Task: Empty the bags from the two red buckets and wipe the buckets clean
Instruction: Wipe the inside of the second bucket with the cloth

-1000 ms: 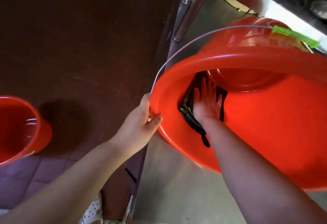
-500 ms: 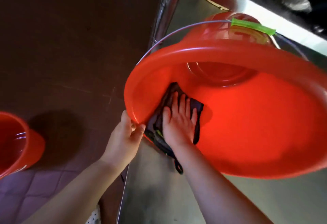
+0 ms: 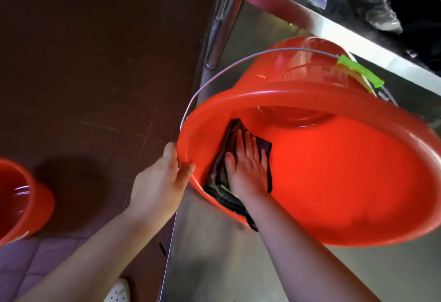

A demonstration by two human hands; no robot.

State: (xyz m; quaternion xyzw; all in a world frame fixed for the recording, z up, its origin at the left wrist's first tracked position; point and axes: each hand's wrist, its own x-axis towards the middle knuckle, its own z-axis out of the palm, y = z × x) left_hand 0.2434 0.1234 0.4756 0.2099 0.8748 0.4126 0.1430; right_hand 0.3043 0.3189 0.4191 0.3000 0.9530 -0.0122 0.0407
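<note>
The left hand [image 3: 158, 186] has a narrow grip on the near rim of the large red plastic bucket [image 3: 346, 182], thumb inside. The bucket lies tilted on its side on the steel desk [image 3: 214, 266]. The right hand [image 3: 248, 170], fingers flat and spread, presses a dark folded cloth [image 3: 219, 182] against the inner wall. A second red plastic bucket [image 3: 21, 199] stands on the floor, well apart to the left.

The second bucket [image 3: 21, 201] (lower left) is cut off; the cloth [image 3: 222, 177] lies partly hidden.
</note>
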